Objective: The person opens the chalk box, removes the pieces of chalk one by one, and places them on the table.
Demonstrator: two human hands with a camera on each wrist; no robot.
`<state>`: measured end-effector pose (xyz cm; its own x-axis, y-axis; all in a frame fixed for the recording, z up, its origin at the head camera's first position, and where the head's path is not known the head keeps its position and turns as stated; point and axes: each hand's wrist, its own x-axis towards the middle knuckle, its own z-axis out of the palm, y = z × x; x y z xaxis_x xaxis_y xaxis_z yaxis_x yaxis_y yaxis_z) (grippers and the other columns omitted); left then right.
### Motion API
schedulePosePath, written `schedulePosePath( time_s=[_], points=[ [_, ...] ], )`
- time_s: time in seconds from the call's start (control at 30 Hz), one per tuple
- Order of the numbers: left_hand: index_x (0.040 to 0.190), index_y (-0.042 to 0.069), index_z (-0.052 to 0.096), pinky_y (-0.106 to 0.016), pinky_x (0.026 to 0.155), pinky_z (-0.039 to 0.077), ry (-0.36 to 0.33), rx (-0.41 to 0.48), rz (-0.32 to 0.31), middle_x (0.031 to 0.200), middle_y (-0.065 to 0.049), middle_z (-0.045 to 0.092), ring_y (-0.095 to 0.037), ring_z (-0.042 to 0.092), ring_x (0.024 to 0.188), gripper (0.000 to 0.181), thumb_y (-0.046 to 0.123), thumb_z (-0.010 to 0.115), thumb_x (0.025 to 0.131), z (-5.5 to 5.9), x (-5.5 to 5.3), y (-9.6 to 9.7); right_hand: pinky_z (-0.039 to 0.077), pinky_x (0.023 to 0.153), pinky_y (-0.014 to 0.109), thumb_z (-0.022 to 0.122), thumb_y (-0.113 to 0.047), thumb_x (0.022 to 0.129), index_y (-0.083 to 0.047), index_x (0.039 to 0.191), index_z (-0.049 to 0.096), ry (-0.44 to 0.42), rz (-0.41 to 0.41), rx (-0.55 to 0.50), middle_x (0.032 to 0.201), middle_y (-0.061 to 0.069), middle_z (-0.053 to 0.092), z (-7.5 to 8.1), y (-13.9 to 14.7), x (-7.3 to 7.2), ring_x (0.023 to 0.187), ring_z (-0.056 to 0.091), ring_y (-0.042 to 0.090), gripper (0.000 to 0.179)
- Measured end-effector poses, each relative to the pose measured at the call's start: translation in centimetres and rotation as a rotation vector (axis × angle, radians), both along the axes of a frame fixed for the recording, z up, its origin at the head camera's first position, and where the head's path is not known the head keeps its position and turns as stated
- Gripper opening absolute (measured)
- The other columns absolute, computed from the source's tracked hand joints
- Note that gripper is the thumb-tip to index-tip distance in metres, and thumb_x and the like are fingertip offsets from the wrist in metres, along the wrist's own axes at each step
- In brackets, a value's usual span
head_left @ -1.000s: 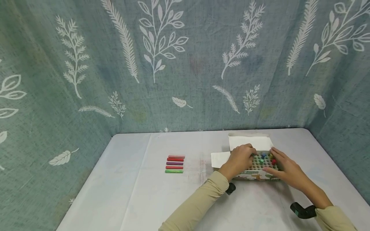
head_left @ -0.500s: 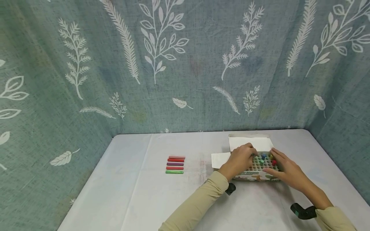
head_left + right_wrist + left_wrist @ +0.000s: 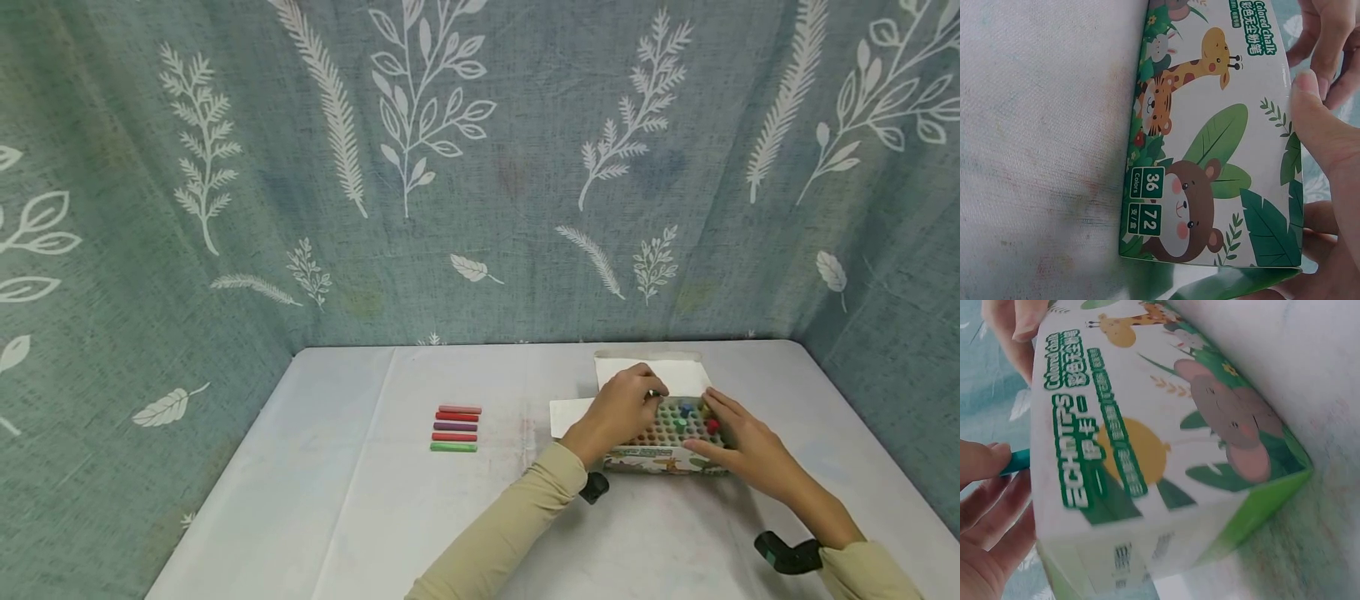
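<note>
A chalk box (image 3: 664, 461), printed "Colored chalk" and with cartoon animals, stands open on the table at right. Its top shows rows of holes, with a few coloured sticks in them, blue, green and red (image 3: 712, 426) among these. My left hand (image 3: 619, 408) pinches a teal chalk stick (image 3: 1017, 462) between thumb and fingers at the box's left rear; the box's edge hides the stick's lower end in the left wrist view. My right hand (image 3: 750, 442) grips the box's right end, thumb (image 3: 1307, 100) at the front top edge and fingers along the far side.
Left of the box several chalk sticks lie in a column: pink (image 3: 460, 410), reds, purple (image 3: 455, 427) and green (image 3: 453, 447). White box flaps (image 3: 570, 415) fold out to the left and back. A leaf-patterned curtain (image 3: 465, 183) hangs behind the white-covered table (image 3: 375, 517).
My left hand has risen slightly from the holes, and the stick's dark end now shows at its fingertips. The right hand stays at the box's right end.
</note>
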<state>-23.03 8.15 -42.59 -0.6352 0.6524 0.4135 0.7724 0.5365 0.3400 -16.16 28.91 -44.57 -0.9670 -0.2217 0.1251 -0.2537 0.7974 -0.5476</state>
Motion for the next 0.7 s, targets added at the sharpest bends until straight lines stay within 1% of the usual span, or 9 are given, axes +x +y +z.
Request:
schedulePosePath(
  time_s=[0.17,0.23,0.37,0.53,0.7],
  points=[
    [0.102,0.007,0.072,-0.003,0.066,0.040,-0.049,0.018,-0.010,0.099,-0.001,0.060,-0.001,0.054,0.077,0.016,0.006,0.060,0.093,0.0,-0.1,-0.5,0.033,0.085,0.071,0.066,-0.042,0.087,0.008,0.145,0.026,0.000,-0.007,0.009,0.147,0.030,0.023,0.1,0.0,0.1,0.122,0.033,0.055,0.086],
    [0.102,0.007,0.072,-0.004,0.066,0.040,-0.052,0.024,-0.015,0.099,-0.001,0.060,-0.001,0.054,0.077,0.016,0.006,0.060,0.093,-0.1,-0.2,-0.4,0.033,0.085,0.071,0.066,-0.042,0.087,0.008,0.145,0.026,-0.001,-0.006,0.013,0.147,0.030,0.023,0.1,0.0,0.1,0.123,0.033,0.055,0.086],
    [0.102,0.007,0.072,-0.004,0.066,0.039,-0.024,0.036,-0.027,0.099,-0.001,0.060,-0.001,0.054,0.078,0.016,0.006,0.059,0.093,-0.1,-0.3,-0.2,0.033,0.085,0.070,0.067,-0.042,0.086,0.009,0.144,0.028,-0.002,-0.001,0.020,0.147,0.030,0.023,0.1,0.0,-0.1,0.123,0.033,0.054,0.086],
    [0.102,0.007,0.072,-0.004,0.065,0.039,0.009,0.086,-0.030,0.097,-0.001,0.060,-0.002,0.053,0.076,0.015,0.008,0.060,0.093,0.4,-0.2,-0.1,0.034,0.086,0.070,0.067,-0.043,0.086,0.010,0.143,0.029,-0.001,0.005,0.028,0.147,0.030,0.024,0.1,0.0,-0.2,0.124,0.033,0.054,0.087],
    [0.101,0.006,0.072,-0.004,0.068,0.040,0.004,0.155,-0.032,0.096,-0.001,0.059,-0.003,0.055,0.080,0.014,0.008,0.062,0.092,1.0,-0.2,-0.5,0.033,0.087,0.070,0.067,-0.044,0.086,0.010,0.143,0.029,-0.005,0.002,0.037,0.148,0.030,0.023,0.2,0.0,-0.2,0.124,0.032,0.054,0.087]
  ],
)
